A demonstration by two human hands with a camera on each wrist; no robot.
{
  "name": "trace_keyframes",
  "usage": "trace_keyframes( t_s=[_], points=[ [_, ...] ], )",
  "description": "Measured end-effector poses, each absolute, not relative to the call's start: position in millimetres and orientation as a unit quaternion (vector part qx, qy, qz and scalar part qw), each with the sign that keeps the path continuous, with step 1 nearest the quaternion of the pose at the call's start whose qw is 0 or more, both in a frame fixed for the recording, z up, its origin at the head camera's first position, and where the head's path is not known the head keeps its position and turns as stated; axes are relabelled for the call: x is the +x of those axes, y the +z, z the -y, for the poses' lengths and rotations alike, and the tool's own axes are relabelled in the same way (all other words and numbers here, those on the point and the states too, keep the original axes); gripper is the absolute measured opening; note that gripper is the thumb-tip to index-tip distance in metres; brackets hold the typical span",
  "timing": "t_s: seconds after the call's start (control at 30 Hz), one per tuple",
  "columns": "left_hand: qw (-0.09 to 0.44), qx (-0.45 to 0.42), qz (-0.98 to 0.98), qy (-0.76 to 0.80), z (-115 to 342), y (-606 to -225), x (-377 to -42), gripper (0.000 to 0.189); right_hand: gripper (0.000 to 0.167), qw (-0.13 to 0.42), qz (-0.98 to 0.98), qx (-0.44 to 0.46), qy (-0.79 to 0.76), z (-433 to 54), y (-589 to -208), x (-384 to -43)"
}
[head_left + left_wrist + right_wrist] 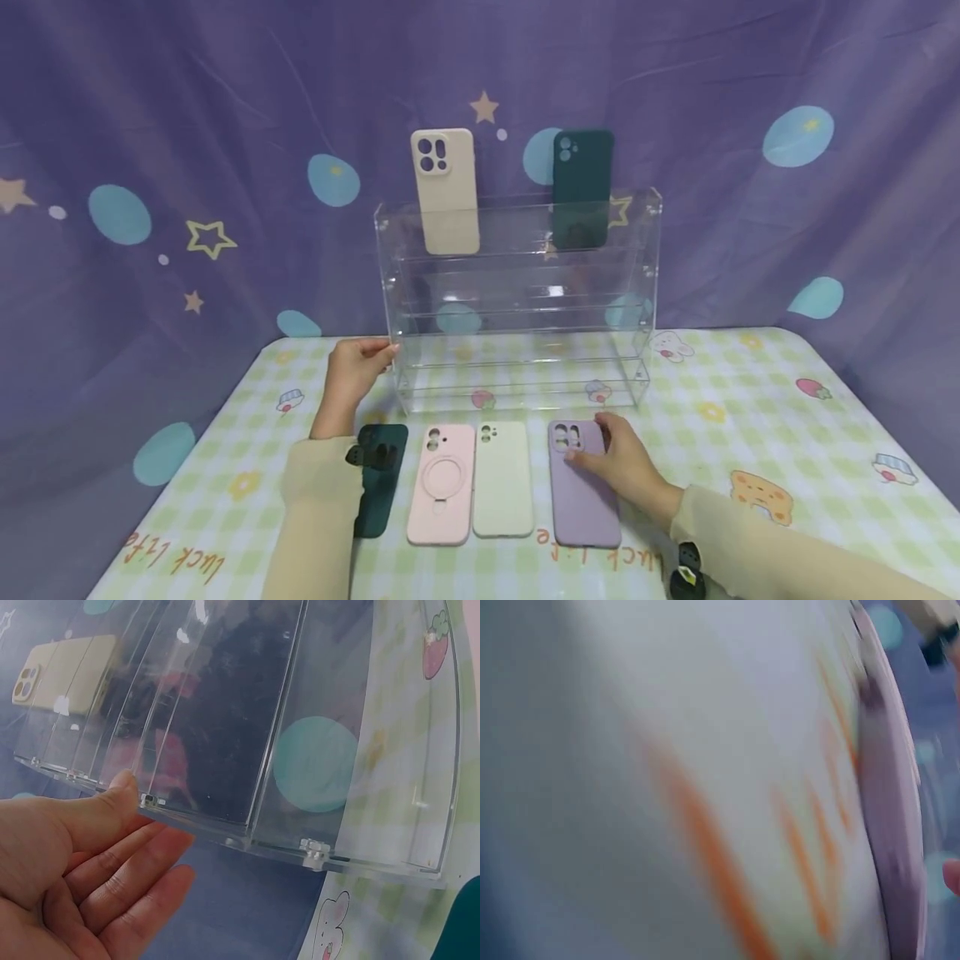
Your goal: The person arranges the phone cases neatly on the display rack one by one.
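Note:
My left hand (351,375) is at the left side of a clear acrylic display stand (517,350); thumb and fingers pinch its side edge. In the left wrist view, the thumb of the left hand (97,877) lies on that edge, the other fingers loosely bent beside it. On the table, my right hand (626,462) grips a purple phone case (588,504) by its upper part, thumb on the back near the camera cutouts, fingers at the right top edge. The right wrist view is blurred and catches the side of the purple case (891,810).
On the stand's top tier stand a cream phone case (453,196) and a dark green one (585,171). Another dark green case (386,483), a pink case with a ring (441,517) and a pale green case (504,492) lie in front. Checkered cloth (795,433) covers the table; a purple curtain (225,100) hangs behind.

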State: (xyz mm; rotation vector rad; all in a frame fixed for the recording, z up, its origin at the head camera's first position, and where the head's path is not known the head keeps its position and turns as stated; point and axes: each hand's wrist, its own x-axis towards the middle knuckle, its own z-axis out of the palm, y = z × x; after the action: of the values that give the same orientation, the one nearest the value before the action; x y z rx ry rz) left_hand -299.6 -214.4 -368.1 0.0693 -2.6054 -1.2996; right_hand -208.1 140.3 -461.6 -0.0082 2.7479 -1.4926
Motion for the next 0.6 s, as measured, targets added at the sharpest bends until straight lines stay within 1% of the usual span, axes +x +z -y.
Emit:
trace_keyframes(
  t_s=[0.03, 0.1, 0.17, 0.23, 0.37, 0.6],
  points=[
    [0.113, 0.023, 0.889, -0.443, 213.6, -368.3, -300.4, 0.036, 0.09, 0.017, -0.879, -0.006, -0.476, -139.4, -462.4, -204.4],
    [0.113, 0.024, 0.89, -0.442, 213.0, -369.2, -301.4, 0.036, 0.105, 0.032, -0.882, -0.01, -0.47, -136.1, -464.3, -198.2],
    [0.116, 0.024, 0.89, -0.44, 213.8, -369.7, -301.7, 0.036, 0.115, 0.034, -0.889, -0.022, -0.456, -131.2, -465.8, -194.5],
    [0.118, 0.024, 0.89, -0.44, 214.1, -370.0, -301.8, 0.035, 0.122, 0.03, -0.897, -0.035, -0.439, -127.2, -468.1, -192.9],
    [0.118, 0.022, 0.891, -0.439, 213.9, -370.0, -302.2, 0.035, 0.128, 0.031, -0.904, -0.069, -0.42, -126.0, -470.2, -192.3],
    [0.118, 0.018, 0.889, -0.442, 214.4, -369.1, -301.3, 0.035, 0.123, 0.069, -0.899, -0.154, -0.405, -140.9, -466.5, -200.3]
  ],
)
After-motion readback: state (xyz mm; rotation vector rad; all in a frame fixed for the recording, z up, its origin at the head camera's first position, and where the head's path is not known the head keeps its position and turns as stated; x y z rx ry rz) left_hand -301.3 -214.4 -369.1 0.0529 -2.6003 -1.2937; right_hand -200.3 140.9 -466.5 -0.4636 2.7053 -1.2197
